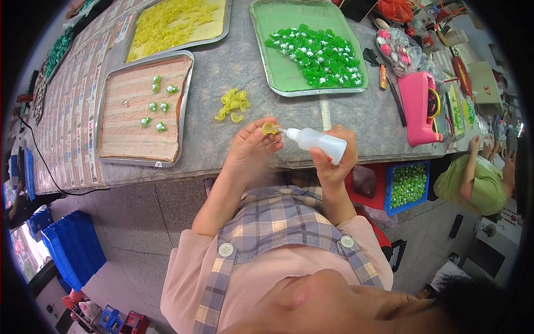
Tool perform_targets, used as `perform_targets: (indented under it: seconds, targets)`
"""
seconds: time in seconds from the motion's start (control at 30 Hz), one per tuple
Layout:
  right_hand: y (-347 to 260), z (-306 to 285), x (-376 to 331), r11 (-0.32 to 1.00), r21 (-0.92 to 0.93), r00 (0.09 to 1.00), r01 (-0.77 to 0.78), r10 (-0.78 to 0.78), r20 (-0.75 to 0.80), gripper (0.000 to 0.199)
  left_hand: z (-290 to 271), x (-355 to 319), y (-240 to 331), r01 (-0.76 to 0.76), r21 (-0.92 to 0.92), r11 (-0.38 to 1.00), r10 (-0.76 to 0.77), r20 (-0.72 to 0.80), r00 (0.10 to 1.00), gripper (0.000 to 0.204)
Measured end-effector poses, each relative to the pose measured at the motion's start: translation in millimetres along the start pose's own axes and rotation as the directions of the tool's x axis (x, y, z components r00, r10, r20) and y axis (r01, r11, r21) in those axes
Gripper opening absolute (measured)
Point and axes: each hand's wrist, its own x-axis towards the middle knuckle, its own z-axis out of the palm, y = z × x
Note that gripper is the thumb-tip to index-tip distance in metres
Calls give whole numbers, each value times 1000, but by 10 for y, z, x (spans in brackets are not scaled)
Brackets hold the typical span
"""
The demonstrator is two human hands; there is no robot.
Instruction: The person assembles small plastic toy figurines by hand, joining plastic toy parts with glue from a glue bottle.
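1. A person's left hand [253,146] pinches a small yellow plastic piece [269,129] at the desk [239,67] edge, grip closed on it.
2. The right hand [334,158], wrapped fully around a white squeeze bottle [317,142], aims the nozzle at the piece from 3 o'clock.
3. The gluing step appears under way; next seems to call for a gentle squeeze, the piece held steady.
4. Loose yellow pieces [233,104] lie at 11 o'clock; a tray [111,150] holding finished green-and-white pieces [157,106] sits at 9 o'clock.

The person wears a pale pink short-sleeved top under a plaid pinafore in grey, blue and cream. Two plaid straps fasten to the bib with large pale buttons (one on each side). Below the bib's buttons, both forearms are bare.
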Motion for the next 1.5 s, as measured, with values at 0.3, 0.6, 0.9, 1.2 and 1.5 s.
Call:
perform_targets:
  seconds: [0.3, 0.6, 0.9, 1.2, 1.5]
  targets:
    - [6, -29, 3, 1000, -7, 1000, -7, 7, -3, 32, -3, 3, 6, -48, 66, 997, 49, -18, 999, 29]
    - [7, -53, 1, 1000, 3, 1000, -10, 10, -1, 31, 10, 7, 27, -90, 110, 990, 96, -48, 994, 31]
    - [24, -17, -15, 1000, -17, 1000, 2, -2, 8, 32, 33, 5, 25, -98, 136, 986, 107, -56, 993, 31]
    - [3, -2, -4, 1000, -15, 1000, -13, 13, 4, 31, 49, 2, 28, -128, 185, 974, 141, -62, 988, 30]
    - [166, -197, 81, 986, 126, 946, -108, 141, -292, 32, 30, 24, 38, -108, 147, 983, 119, -69, 990, 31]
